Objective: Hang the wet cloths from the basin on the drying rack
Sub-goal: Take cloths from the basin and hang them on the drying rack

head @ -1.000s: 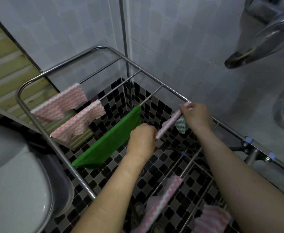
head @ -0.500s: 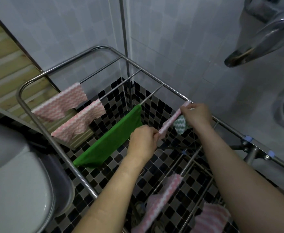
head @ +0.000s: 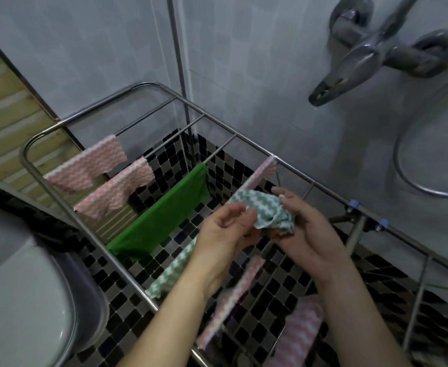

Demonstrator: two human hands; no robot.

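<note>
Left hand and right hand were close together above the drying rack, palms up, fingers of both clamped on a bunched green-and-white cloth.

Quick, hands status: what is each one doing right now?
Left hand: pinching an edge of the crumpled green-and-white zigzag cloth.
Right hand: gripping the same cloth, bunched against its palm.

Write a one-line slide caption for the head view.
Left hand and right hand hold a crumpled green-and-white cloth over the drying rack, beside hung pink cloths and a green cloth.
</note>
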